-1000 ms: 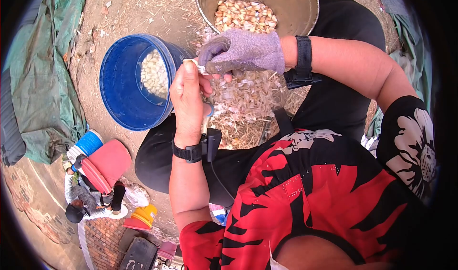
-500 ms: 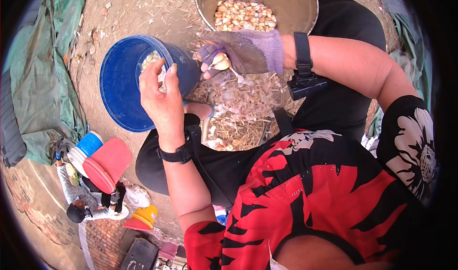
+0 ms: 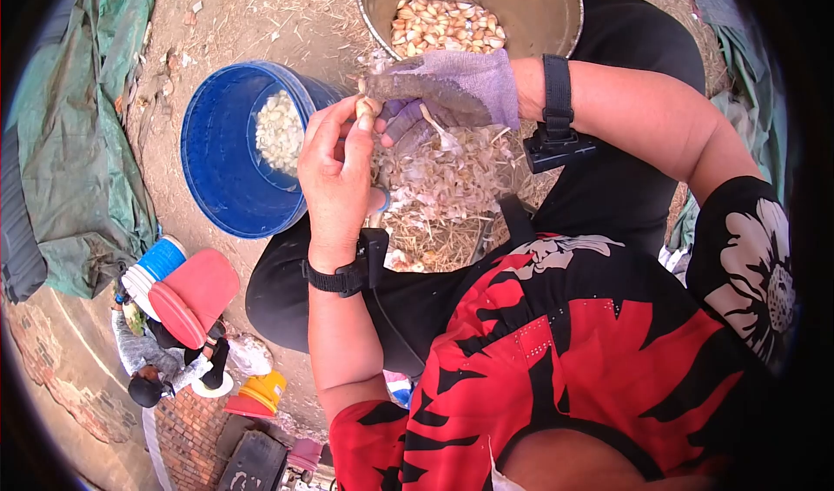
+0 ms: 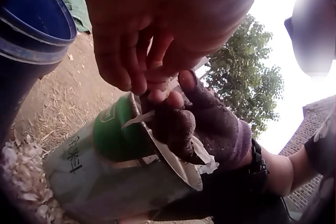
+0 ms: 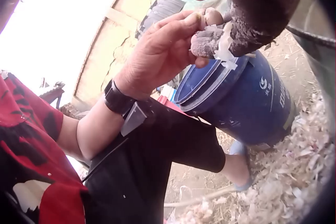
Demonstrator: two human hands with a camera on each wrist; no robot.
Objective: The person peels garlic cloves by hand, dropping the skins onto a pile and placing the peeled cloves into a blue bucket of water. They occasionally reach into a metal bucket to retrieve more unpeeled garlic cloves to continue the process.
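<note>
The bare left hand (image 3: 334,170) pinches a small garlic clove (image 3: 366,109) between thumb and fingers. Against it, the right hand (image 3: 452,87), in a dirty purple glove with bare fingertips, curls its fingers round garlic; a pale stem with skin (image 3: 443,138) sticks out of this grip. In the right wrist view the gloved fingers hold papery skin (image 5: 226,45) beside the clove (image 5: 212,17). The left wrist view has both hands meeting above the metal pail (image 4: 126,190); the fingers partly hide the garlic.
A blue bucket (image 3: 221,165) with peeled cloves (image 3: 280,132) stands left of the hands. Unpeeled cloves (image 3: 447,26) lie in the metal pail beyond the glove. Loose skins (image 3: 443,178) and straw cover the ground between the legs. Another person (image 3: 156,352) sits at lower left near stools.
Half a second ago the left hand was over the blue bucket's rim, fingers apart, and the gloved palm showed a garlic piece. Now the left hand is back at the glove, pinching a clove.
</note>
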